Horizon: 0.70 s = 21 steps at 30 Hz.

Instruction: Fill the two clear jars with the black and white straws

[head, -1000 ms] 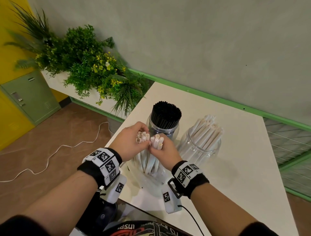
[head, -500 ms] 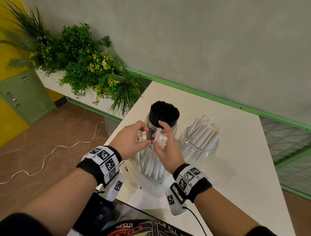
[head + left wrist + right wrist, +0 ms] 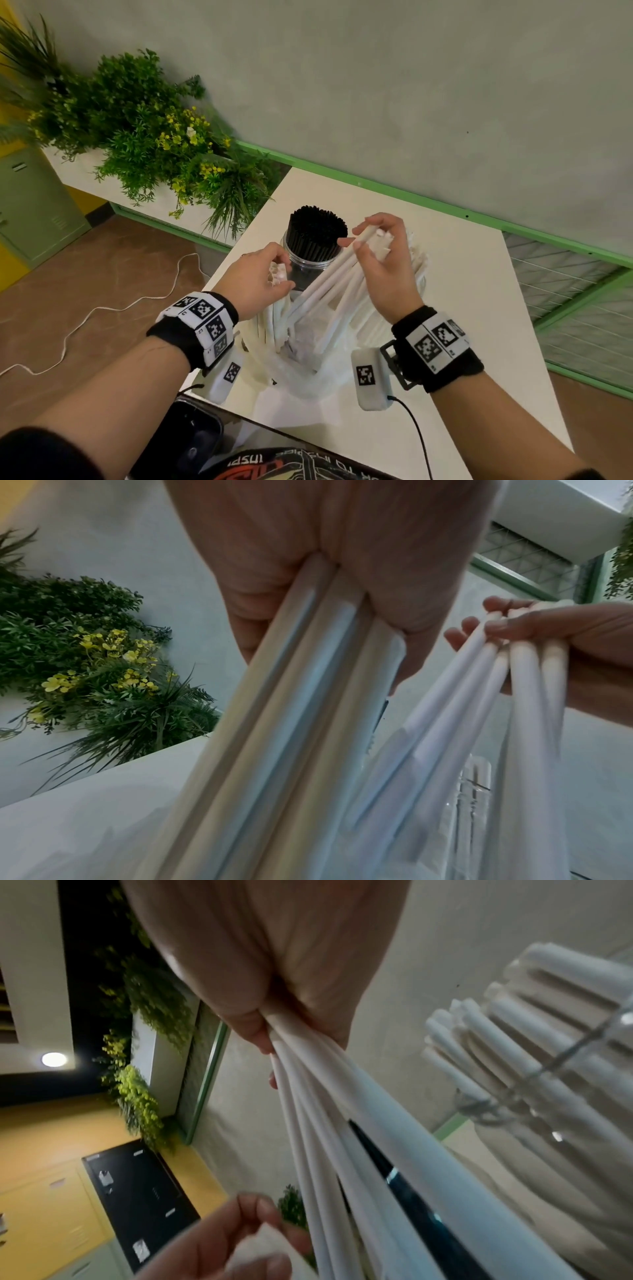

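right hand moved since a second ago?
Yes. The right hand has lifted its white straws up and rightward, from beside the left hand toward the black-straw jar.

Soft even indoor light, sharp wide-angle head view, dim motion-blurred wrist views.

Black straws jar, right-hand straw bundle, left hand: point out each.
Black straws jar (image 3: 310, 270), head view, clear glass wall.
Right-hand straw bundle (image 3: 334, 274), head view, mid shafts.
Left hand (image 3: 251, 281), head view, back of hand.

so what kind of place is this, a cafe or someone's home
Hard to be sure, but it looks more like a cafe or shop corner than a home: bulk straws in clear jars on a white table, a long planter of greenery, and green metal lockers.
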### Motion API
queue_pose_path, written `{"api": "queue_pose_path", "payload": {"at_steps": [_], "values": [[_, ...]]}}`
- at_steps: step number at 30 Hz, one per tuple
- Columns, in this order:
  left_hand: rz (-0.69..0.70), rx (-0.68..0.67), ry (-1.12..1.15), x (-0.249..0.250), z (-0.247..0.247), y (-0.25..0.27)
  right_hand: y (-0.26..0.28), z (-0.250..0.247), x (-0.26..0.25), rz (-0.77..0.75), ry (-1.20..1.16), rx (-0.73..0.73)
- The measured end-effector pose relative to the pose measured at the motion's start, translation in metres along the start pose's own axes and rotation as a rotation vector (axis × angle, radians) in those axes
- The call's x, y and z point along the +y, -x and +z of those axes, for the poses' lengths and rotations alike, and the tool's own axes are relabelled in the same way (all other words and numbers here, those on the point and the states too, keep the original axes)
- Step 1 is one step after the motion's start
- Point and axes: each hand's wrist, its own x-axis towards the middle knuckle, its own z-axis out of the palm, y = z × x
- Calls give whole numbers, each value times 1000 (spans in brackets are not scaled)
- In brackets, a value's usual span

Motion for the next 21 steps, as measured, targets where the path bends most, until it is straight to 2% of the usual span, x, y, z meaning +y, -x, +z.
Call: {"api": "queue_pose_path", "payload": {"at_steps": [7, 14, 21], "values": [[20, -5, -14, 3, 3, -6, -20, -44, -35, -50, -52, 169], [4, -8, -20, 5, 4, -9, -38, -87, -42, -186, -35, 425], [-5, -5, -25, 6, 7, -9, -31, -101, -22, -125, 118, 412]]}}
